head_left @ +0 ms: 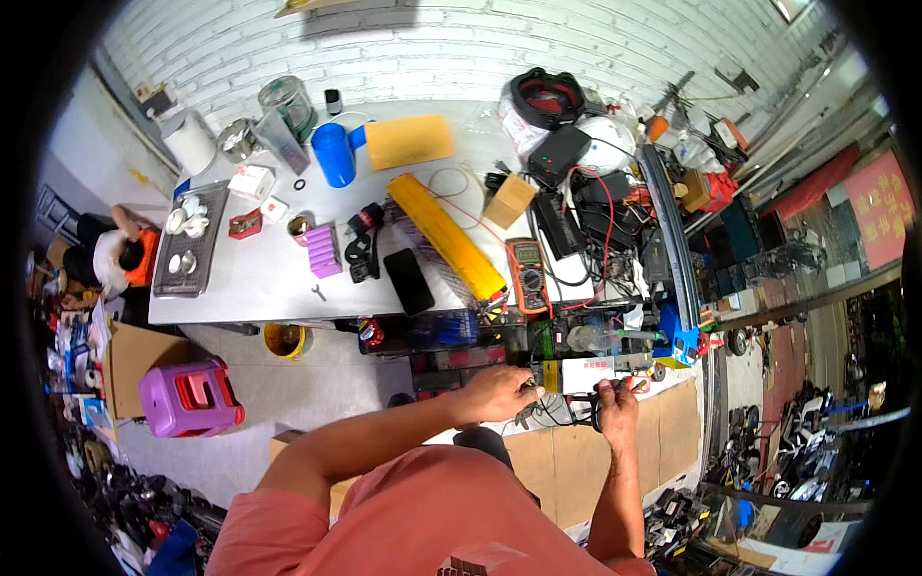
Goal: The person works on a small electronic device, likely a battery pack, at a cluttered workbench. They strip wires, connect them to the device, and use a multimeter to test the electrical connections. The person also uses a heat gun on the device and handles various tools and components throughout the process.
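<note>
In front of my body, just off the bench's near edge, my left hand (499, 394) is closed, thumb and fingers pinching a dark thin end. A black cable (562, 422) loops between this hand and my right hand (617, 411). My right fingers are closed around the cable, partly hiding it. Just beyond both hands lies a white box with red print (588, 374), with a yellow-and-black piece (550, 376) at its left end. An orange multimeter (529, 276) lies on the bench farther ahead, red leads near it.
The white bench (259, 288) carries a long yellow battery pack (447, 235), a black phone (410, 282), a blue mug (333, 156) and a metal tray (190, 240). A blue box (677, 336) stands right. Purple stools (192, 398) and a yellow bucket (286, 340) are on the floor. Another person (115, 254) sits far left.
</note>
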{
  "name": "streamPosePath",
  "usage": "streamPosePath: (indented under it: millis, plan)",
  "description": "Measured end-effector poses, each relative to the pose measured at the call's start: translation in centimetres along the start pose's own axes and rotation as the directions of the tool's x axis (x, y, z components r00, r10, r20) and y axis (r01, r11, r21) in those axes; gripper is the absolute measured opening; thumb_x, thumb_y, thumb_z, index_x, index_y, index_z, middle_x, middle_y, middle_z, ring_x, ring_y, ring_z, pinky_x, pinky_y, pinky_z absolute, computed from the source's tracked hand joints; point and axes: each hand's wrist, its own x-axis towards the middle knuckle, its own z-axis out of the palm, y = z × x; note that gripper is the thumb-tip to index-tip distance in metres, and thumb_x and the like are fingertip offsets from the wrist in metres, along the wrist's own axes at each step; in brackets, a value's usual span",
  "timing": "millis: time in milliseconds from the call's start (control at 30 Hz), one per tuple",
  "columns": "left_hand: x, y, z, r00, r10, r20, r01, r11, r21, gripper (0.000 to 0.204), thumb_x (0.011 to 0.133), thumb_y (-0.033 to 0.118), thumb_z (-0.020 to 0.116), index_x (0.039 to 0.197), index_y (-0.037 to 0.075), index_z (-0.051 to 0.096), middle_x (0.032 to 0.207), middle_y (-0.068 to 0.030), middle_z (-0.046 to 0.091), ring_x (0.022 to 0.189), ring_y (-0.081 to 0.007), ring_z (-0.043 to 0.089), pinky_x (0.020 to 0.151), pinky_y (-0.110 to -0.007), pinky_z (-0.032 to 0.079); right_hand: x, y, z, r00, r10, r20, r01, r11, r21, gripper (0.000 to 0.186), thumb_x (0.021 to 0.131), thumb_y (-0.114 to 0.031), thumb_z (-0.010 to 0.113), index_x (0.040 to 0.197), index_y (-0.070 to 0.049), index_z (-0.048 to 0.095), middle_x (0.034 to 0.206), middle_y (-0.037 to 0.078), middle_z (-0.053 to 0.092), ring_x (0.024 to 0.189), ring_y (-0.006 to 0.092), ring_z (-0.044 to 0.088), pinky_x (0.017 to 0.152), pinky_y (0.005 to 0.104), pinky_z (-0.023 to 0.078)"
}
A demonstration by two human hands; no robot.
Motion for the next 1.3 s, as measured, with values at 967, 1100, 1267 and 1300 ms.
streamPosePath:
  millis: [967,1100,1267,1300]
  plan:
    - [11.7,0.4,-16.2,0.756,-0.335,-0.562,-0.048,0.829,-0.558,0.027,0.103,0.008,0.052,0.125,0.003,0.066,0.112,-0.0048,0.072,0.086,-0.0112,0.066,0.07,-0.025,0.054,26.6,-1.4,8.7,0.889,-0.443,-0.116,0.447,0.894,0.007,0.065,0.091,-0.015,0.074,0.147,0.003,0.05,0.139,0.028,0.06,0.127,0.0431,0.059,0.106,0.0463,0.047]
    - [15.5,-0.9,-19.5,0.752,-0.258,-0.606,-0.025,0.908,-0.418,0.025,0.103,0.009,0.052,0.122,0.005,0.067,0.109,-0.0013,0.071,0.086,-0.0104,0.064,0.069,-0.026,0.052,9.9,17.5,8.3,0.996,-0.028,-0.081,0.04,0.988,0.147,0.054,0.088,-0.013,0.075,0.136,0.007,0.058,0.13,0.024,0.064,0.123,0.0349,0.062,0.105,0.0437,0.048]
    - [21.6,-9.5,-25.2,0.664,0.094,-0.742,0.096,0.973,0.209,0.019,0.097,0.011,0.061,0.113,0.005,0.07,0.096,-0.0095,0.075,0.082,-0.0257,0.071,0.078,-0.037,0.055,-6.5,27.2,-2.2,0.87,0.477,-0.125,-0.474,0.879,0.051,0.045,0.089,-0.01,0.074,0.129,0.005,0.062,0.114,0.02,0.071,0.098,0.0248,0.07,0.086,0.0361,0.056]
    - [22.9,-11.3,-26.3,0.692,0.062,-0.719,0.168,0.955,0.245,0.025,0.096,0.019,0.064,0.118,0.008,0.071,0.108,-0.0155,0.075,0.094,-0.0346,0.072,0.088,-0.041,0.055,-8.8,29.2,-3.8,0.885,0.407,-0.227,-0.424,0.905,-0.031,0.044,0.089,-0.013,0.075,0.128,0.006,0.062,0.11,0.02,0.072,0.095,0.0263,0.069,0.086,0.0367,0.056]
